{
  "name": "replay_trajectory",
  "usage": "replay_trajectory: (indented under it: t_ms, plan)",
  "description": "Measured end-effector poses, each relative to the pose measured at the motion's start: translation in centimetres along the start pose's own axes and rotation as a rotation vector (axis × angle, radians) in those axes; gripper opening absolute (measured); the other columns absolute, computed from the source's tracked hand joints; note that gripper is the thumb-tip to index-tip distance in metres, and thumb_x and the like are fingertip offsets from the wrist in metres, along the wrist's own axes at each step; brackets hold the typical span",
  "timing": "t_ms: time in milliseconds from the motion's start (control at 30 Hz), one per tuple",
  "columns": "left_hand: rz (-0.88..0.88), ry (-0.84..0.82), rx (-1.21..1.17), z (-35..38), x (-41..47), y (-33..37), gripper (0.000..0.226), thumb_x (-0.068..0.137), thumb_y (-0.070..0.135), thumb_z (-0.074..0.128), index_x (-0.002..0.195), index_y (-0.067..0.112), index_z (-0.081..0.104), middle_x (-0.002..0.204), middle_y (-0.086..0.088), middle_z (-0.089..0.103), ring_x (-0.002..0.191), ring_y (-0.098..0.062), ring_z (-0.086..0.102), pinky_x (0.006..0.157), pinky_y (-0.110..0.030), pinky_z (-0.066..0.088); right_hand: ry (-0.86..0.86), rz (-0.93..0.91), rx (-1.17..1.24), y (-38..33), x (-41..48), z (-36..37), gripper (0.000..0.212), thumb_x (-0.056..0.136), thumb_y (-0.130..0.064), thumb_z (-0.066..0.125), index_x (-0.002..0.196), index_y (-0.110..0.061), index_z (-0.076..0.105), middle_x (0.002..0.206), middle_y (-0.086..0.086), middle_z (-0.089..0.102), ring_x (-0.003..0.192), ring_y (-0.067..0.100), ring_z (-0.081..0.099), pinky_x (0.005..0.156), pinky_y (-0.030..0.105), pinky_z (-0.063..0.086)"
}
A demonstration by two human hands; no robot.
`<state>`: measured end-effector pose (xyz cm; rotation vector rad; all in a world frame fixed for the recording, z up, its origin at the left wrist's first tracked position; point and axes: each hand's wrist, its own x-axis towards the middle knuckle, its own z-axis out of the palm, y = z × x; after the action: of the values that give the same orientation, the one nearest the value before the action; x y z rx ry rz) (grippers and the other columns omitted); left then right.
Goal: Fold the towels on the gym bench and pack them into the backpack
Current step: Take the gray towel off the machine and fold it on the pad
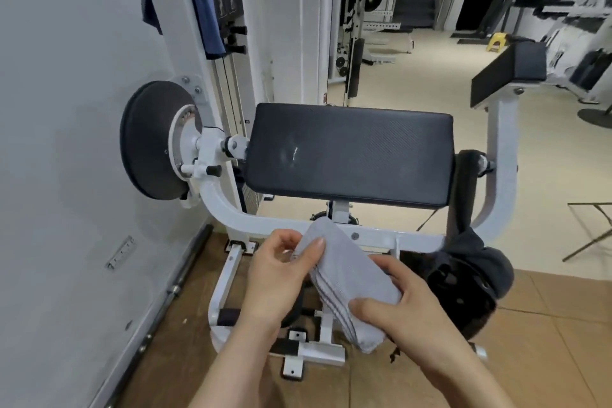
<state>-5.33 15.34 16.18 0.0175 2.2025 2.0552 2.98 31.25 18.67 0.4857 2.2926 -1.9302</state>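
Note:
A folded grey towel [344,278] is held in the air below the black bench pad [351,152]. My left hand [281,272] pinches its upper end with thumb and fingers. My right hand [397,301] grips its lower half, thumb on top. The black backpack [470,275] hangs from the white frame at the right, just behind my right hand. A blue towel [202,0] is draped over the top of the machine at the upper left. The bench pad is bare.
The white machine frame [231,215] curves under the pad, with a black round disc [149,142] at the left by the wall. A second black pad [510,73] stands at the right. Tiled floor lies below; more gym equipment stands far back.

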Motion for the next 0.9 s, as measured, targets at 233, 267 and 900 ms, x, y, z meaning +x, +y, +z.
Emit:
replay_trajectory:
  t_ms: [233,267,900]
  plan:
    - [0.106,-0.018,0.120,10.2,-1.8,-0.3,0.010,0.076,0.025,0.079,0.074,0.023,0.070,0.083,0.003,0.071,0.085,-0.016,0.065,0.079,-0.033,0.052,0.107,-0.059,-0.038,4.5,-2.3,-10.2,0.047,0.067,-0.017,0.078,0.104,-0.040,0.061,0.092,-0.021,0.062,0.085,0.002,0.062,0.068,0.027,0.056]
    - [0.111,0.002,0.114,12.2,-2.2,-0.4,0.011,0.076,0.018,0.080,0.073,0.020,0.070,0.084,0.003,0.071,0.085,-0.015,0.065,0.079,-0.032,0.052,0.114,-0.046,-0.007,5.4,-2.6,-12.4,0.046,0.065,-0.018,0.078,0.103,-0.040,0.062,0.093,-0.019,0.063,0.086,0.005,0.062,0.070,0.031,0.057]
    - [-0.440,-0.341,0.141,31.4,-3.9,-12.6,0.018,0.094,0.008,0.061,0.096,0.001,0.044,0.091,-0.025,0.058,0.075,-0.025,0.054,0.067,-0.039,0.048,0.014,0.352,0.116,18.3,-1.1,-31.7,0.047,0.072,-0.022,0.084,0.114,-0.024,0.062,0.102,-0.006,0.073,0.090,0.007,0.069,0.077,0.029,0.053]
